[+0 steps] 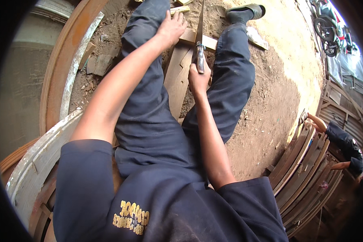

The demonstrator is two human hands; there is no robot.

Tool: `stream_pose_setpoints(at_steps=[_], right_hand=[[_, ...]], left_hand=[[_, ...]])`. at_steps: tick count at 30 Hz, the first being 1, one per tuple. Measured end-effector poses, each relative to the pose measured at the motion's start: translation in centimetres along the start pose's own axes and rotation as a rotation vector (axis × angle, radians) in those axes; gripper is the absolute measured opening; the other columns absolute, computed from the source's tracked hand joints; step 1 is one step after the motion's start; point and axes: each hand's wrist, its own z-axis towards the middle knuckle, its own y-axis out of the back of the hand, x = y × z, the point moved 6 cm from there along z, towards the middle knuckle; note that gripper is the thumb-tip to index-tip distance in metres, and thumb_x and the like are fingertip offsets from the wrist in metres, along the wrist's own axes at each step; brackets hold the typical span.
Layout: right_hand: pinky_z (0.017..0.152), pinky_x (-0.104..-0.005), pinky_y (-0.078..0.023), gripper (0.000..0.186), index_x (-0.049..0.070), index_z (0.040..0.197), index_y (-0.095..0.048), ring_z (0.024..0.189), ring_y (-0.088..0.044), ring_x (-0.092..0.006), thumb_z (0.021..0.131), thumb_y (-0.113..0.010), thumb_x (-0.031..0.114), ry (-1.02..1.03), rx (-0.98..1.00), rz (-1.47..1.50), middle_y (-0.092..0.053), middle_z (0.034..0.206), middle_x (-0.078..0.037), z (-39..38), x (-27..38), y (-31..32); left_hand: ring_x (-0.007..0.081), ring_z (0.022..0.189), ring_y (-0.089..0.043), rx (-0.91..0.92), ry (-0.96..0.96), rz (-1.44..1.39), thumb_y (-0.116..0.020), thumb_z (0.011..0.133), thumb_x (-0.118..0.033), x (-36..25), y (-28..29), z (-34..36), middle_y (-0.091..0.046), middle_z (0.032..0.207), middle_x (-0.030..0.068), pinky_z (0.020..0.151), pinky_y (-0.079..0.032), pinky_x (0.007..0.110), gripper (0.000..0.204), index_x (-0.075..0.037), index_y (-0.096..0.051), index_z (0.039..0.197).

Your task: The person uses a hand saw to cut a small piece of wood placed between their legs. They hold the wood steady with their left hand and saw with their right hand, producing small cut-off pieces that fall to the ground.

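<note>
My right hand (199, 78) is closed round the handle of a handsaw (200, 56), whose narrow blade points away from me. The blade crosses a light wooden bar (209, 42) lying crosswise between my legs; whether it touches the wood I cannot tell. My left hand (172, 28) lies by the bar's left end, fingers stretched out and spread, and partly covers that end. Beyond its fingertips is another pale wood piece (179, 9). Under the bar, a wider brown plank (176, 82) with a notched edge runs back toward me.
Curved wooden frames (54, 72) stand at my left, with wood scraps (99, 64) on the dirt nearby. A white-edged offcut (257, 38) lies right of my leg. At the right are stacked planks (300, 169), another person (343, 141) bending by them, and motorcycles (330, 28).
</note>
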Motion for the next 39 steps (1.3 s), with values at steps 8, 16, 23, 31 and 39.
stream_pose_setpoints(at_steps=[8, 16, 23, 31, 39], right_hand=[[0.062, -0.023, -0.045, 0.061, 0.004, 0.138, -0.05, 0.064, -0.05, -0.0085, 0.077, -0.046, -0.003, 0.005, -0.014, -0.045, -0.058, 0.077, -0.005, -0.5, -0.1, 0.8], [0.067, -0.0243, -0.048, 0.062, -0.001, 0.138, -0.048, 0.068, -0.057, -0.0112, 0.076, -0.047, -0.006, 0.022, -0.048, -0.018, -0.065, 0.088, -0.011, 0.0, -0.2, -0.1], [0.067, -0.0265, -0.048, 0.059, -0.001, 0.135, -0.05, 0.067, -0.056, -0.0128, 0.077, -0.047, -0.005, -0.034, -0.03, 0.023, -0.063, 0.084, -0.008, 1.1, 0.7, 0.4], [0.062, -0.0275, -0.046, 0.057, 0.004, 0.133, -0.054, 0.062, -0.05, -0.0101, 0.076, -0.048, -0.002, -0.146, -0.012, 0.05, -0.053, 0.069, -0.006, 1.7, 1.7, 0.7], [0.065, -0.0259, -0.045, 0.054, 0.003, 0.131, -0.055, 0.065, -0.048, -0.0094, 0.078, -0.047, -0.002, -0.074, 0.016, 0.017, -0.052, 0.072, -0.003, 1.9, 1.4, 1.2]], left_hand=[[0.0337, 0.093, -0.065, 0.066, -0.26, -0.359, -0.075, 0.065, -0.007, -2.5, -5.7, 4.5, -0.065, 0.095, 0.0151, 0.082, -0.053, 0.043, 0.037, -0.001, -0.057, 0.097], [0.0346, 0.101, -0.062, 0.053, -0.355, -0.383, -0.074, 0.068, -0.008, -2.3, -5.9, 5.5, -0.064, 0.103, 0.0167, 0.085, -0.053, 0.043, 0.044, 0.0, -0.055, 0.107], [0.0354, 0.1, -0.063, 0.184, -0.366, -0.366, -0.076, 0.066, -0.01, -1.8, -6.0, 7.1, -0.066, 0.101, 0.0178, 0.085, -0.052, 0.044, 0.043, -0.001, -0.058, 0.105], [0.0342, 0.098, -0.064, 0.099, -0.329, -0.38, -0.075, 0.065, -0.012, -1.7, -5.9, 6.5, -0.066, 0.101, 0.0169, 0.084, -0.052, 0.044, 0.045, -0.002, -0.058, 0.106], [0.0331, 0.096, -0.064, 0.039, -0.336, -0.356, -0.078, 0.062, -0.014, -2.1, -5.9, 5.8, -0.066, 0.097, 0.0168, 0.083, -0.053, 0.042, 0.05, 0.0, -0.058, 0.106]])
